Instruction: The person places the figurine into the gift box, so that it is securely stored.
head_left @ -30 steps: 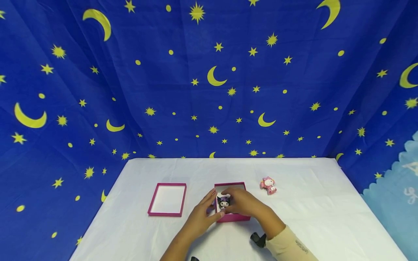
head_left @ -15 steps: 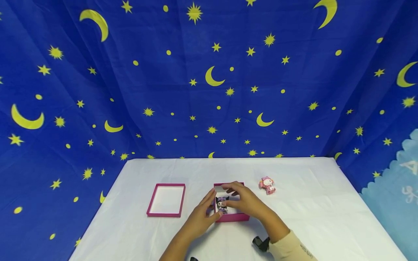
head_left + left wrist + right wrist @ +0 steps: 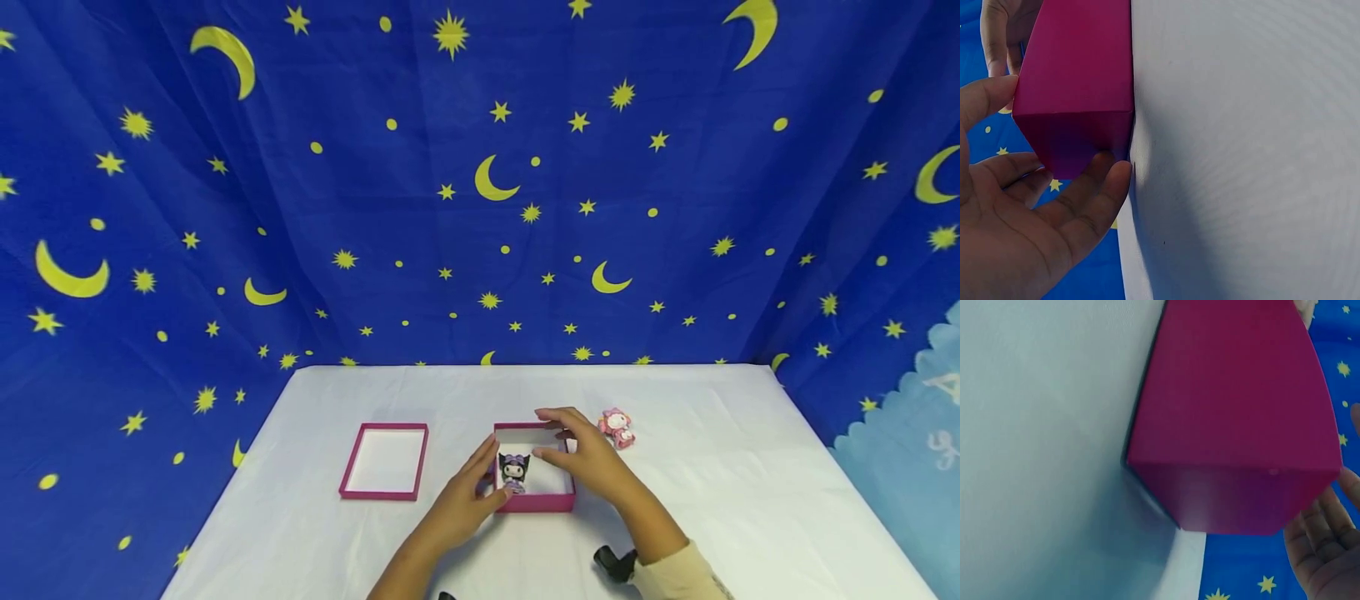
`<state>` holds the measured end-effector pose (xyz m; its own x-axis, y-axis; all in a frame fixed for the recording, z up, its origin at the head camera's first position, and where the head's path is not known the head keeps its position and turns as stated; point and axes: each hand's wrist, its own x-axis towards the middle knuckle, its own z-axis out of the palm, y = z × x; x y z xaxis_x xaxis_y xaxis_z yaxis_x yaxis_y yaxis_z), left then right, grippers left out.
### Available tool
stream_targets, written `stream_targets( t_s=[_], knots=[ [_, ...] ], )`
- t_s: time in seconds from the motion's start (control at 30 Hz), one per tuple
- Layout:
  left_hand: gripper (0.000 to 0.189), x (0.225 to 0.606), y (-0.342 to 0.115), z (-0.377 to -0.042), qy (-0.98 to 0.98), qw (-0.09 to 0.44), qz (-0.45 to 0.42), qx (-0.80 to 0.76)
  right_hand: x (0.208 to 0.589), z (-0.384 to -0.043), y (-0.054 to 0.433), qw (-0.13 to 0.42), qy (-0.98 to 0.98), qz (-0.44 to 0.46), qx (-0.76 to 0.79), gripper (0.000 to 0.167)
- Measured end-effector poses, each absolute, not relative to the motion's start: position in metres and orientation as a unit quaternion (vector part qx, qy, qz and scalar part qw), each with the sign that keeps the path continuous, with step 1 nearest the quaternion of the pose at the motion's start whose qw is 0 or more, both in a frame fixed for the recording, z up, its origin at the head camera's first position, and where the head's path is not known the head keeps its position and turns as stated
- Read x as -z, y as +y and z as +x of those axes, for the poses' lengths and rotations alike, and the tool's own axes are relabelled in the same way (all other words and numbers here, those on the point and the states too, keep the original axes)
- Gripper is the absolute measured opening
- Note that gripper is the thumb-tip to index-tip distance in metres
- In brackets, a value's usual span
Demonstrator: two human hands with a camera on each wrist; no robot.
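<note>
A magenta box [image 3: 536, 502] stands uncovered on the white-covered table. Inside it, at the left, is a small figurine [image 3: 513, 472] with a black, pointed-eared hood and a white face. My left hand [image 3: 453, 508] holds the box's near left corner; in the left wrist view its thumb is at the upper edge and its fingers [image 3: 1088, 219] lie along the side wall. Over the right side of the box, my right hand [image 3: 588, 458] is spread, apart from the figurine. The right wrist view shows its fingers [image 3: 1316, 531] by the box's right wall.
The shallow box lid [image 3: 342, 495], magenta-rimmed with a white inside, lies to the left of the box. A pink and white figurine [image 3: 617, 425] lies behind the right hand. A blue star-and-moon curtain [image 3: 420, 208] hangs behind the table.
My right hand has let go of the black-hooded figurine and moved right, its fingers spreading. The figurine stays at the left inside the box. My left hand has kept its place.
</note>
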<state>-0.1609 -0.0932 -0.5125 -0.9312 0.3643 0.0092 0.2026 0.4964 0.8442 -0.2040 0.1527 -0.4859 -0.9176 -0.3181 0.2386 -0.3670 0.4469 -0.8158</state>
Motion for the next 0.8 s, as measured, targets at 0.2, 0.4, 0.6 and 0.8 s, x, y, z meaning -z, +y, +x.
stream_targets(
  t_s=[0.2,0.4,0.6,0.8],
  knots=[
    [0.075,0.512,-0.092,-0.161,0.867,0.089,0.158,-0.465,0.487,-0.205,0.163,0.067,-0.854,0.175,-0.485,0.054],
    [0.074,0.512,-0.092,-0.161,0.868,0.090,0.155,-0.463,0.489,-0.206,0.175,0.085,-0.865,0.142,-0.473,0.054],
    [0.074,0.512,-0.093,-0.160,0.867,0.090,0.156,-0.465,0.488,-0.207,0.190,0.091,-0.878,0.114,-0.455,0.058],
    [0.075,0.513,-0.092,-0.160,0.864,0.091,0.154,-0.470,0.491,-0.210,0.205,0.100,-0.887,0.102,-0.439,0.063]
  ],
)
